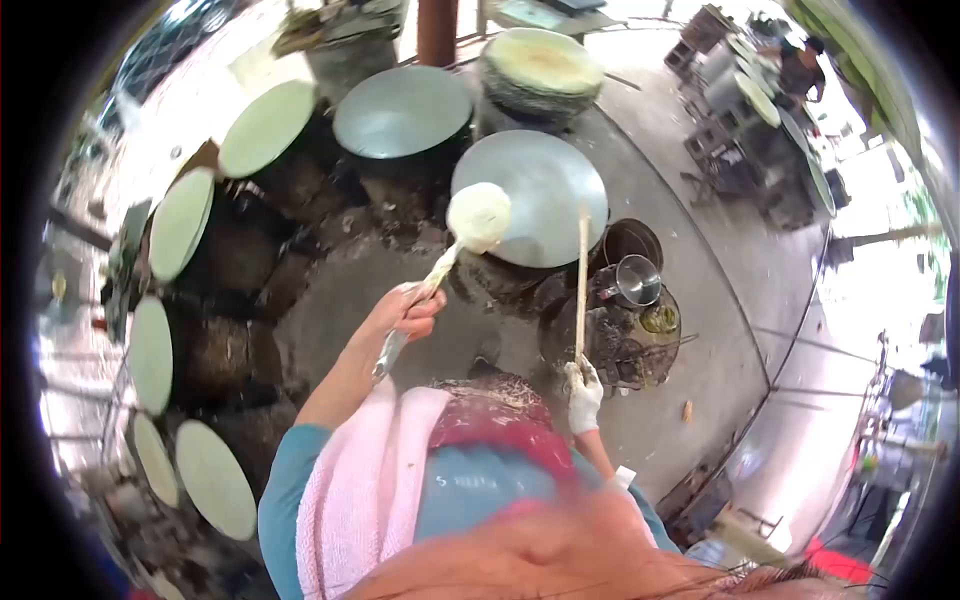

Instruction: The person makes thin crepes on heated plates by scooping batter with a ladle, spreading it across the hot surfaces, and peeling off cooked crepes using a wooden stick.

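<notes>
- A wide, round, shallow grey pan (530,185) with a smooth, metallic sheen sits ahead of the person.
- The left hand (405,312), bare, has its fingers wrapped around the handle of a round-headed ladle (480,216) coated in thick, creamy white matter; the head overlaps the pan's near-left edge in view, though whether they touch cannot be told.
- The right hand (583,392), in a white fabric-like glove, grips a long, slender, pale wooden stick (581,300), whose tip reaches over the pan's right side.
- Just right of the pan stands a shiny, cylindrical metal pot (638,280); nearer the person is a small vessel with yellowish-green contents (660,318).
- Beyond the pan, slightly right, a broad drum-like form with a pale top and rough, dark sides (541,75).
- Left of the pan, a flat, smooth, pale-green disc (267,129) leans at a tilt.
</notes>
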Available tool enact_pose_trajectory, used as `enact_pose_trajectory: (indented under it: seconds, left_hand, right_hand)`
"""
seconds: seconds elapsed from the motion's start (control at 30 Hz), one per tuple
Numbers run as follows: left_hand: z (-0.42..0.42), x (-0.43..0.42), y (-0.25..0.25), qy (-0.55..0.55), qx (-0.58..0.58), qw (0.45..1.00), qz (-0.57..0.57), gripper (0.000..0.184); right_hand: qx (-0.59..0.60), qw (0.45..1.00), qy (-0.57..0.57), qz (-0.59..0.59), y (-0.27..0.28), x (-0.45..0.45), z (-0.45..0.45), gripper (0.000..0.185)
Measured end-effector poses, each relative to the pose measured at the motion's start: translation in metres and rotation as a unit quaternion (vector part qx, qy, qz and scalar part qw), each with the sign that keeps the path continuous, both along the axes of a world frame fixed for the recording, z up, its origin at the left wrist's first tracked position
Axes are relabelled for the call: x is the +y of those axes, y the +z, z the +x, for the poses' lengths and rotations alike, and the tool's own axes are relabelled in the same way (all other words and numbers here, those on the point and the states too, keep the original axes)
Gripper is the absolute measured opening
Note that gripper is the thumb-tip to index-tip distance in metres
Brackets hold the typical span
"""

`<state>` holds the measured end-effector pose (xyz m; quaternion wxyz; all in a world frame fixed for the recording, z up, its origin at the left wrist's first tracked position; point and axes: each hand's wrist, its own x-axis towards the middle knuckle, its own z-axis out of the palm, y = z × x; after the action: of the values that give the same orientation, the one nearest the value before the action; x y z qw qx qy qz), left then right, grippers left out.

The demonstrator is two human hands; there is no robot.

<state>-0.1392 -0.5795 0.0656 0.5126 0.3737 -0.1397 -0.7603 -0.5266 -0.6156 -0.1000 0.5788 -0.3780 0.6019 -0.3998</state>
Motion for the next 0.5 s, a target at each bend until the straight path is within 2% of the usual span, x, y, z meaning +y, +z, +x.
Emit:
enact_pose_trajectory:
  seconds: [0.03, 0.07, 0.1, 0.17, 0.2, 0.23, 0.3, 0.37, 0.43, 0.47, 0.5]
  left_hand:
    - [-0.004, -0.042, -0.010, -0.046, 0.005, 0.999, -0.021, 0.029]
    - [-0.012, -0.082, -0.021, -0.075, -0.024, 0.996, -0.045, 0.031]
    - [-0.025, -0.118, -0.017, -0.085, -0.088, 0.991, -0.049, 0.031]
    - [-0.055, -0.177, -0.009, -0.068, -0.144, 0.986, -0.044, 0.027]
    - [-0.063, -0.205, -0.048, -0.062, -0.040, 0.993, -0.090, 0.026]
    - [-0.081, -0.227, -0.029, -0.062, -0.125, 0.988, -0.063, 0.025]
    - [-0.101, -0.268, -0.071, -0.032, -0.112, 0.991, -0.060, 0.024]
    - [-0.122, -0.297, -0.103, -0.006, -0.171, 0.984, -0.046, 0.023]
    - [-0.129, -0.310, -0.121, 0.009, -0.239, 0.970, -0.036, 0.021]
    - [-0.128, -0.315, -0.130, 0.010, -0.277, 0.960, -0.038, 0.021]
    - [-0.125, -0.319, -0.133, 0.011, -0.316, 0.948, -0.039, 0.020]
  right_hand:
    - [-0.001, 0.999, -0.033, -0.001, -0.001, -0.006, -0.005, 0.032]
    - [-0.004, 0.997, -0.050, 0.051, 0.007, -0.014, -0.009, 0.028]
    - [0.017, 0.996, -0.056, 0.061, 0.021, -0.024, -0.006, 0.029]
    - [0.015, 0.995, -0.075, -0.065, -0.015, -0.050, -0.007, 0.036]
    - [0.067, 0.989, -0.063, -0.117, -0.010, -0.064, 0.000, 0.041]
    - [0.121, 0.977, -0.050, -0.166, 0.003, -0.081, 0.011, 0.045]
    - [0.234, 0.955, -0.012, -0.180, 0.040, -0.110, 0.035, 0.053]
    - [0.306, 0.924, -0.021, -0.228, 0.020, -0.133, 0.052, 0.052]
    - [0.463, 0.883, 0.078, 0.011, 0.033, -0.143, 0.072, 0.050]
    - [0.515, 0.854, 0.073, 0.017, 0.004, -0.141, 0.074, 0.050]
    - [0.501, 0.863, 0.058, 0.027, 0.008, -0.143, 0.079, 0.050]
